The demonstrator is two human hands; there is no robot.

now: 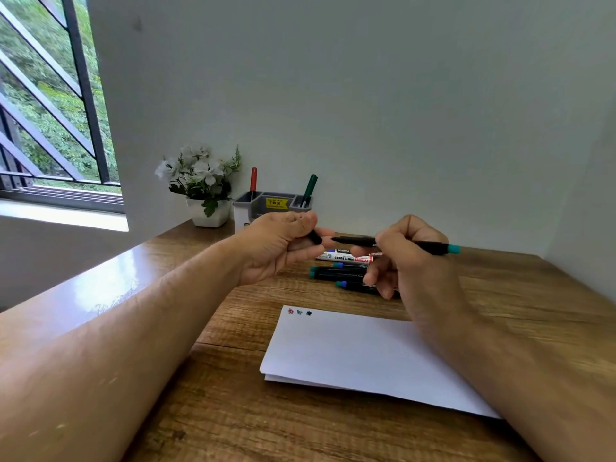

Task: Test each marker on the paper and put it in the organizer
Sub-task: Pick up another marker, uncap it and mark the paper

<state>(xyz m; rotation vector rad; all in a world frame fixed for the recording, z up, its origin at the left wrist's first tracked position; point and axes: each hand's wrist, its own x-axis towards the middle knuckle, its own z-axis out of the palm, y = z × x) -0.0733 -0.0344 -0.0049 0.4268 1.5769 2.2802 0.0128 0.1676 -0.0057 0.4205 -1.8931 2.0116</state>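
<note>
The right hand (405,258) grips a thin black marker with a teal end (430,245). At its 9 o'clock, the left hand (283,243) pinches the small black cap (315,237).

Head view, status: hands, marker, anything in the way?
Left hand pinches black cap. Right hand grips uncapped marker, tip toward cap. Paper shows three test marks. Organizer holds two markers; path unobstructed.

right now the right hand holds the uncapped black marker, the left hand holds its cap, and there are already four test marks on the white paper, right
Not quite: the head view shows three test marks, not four, in the top left corner of the white paper. The rest stands: the right hand holds the uncapped black marker with the teal end, and the left hand pinches its black cap.
</note>
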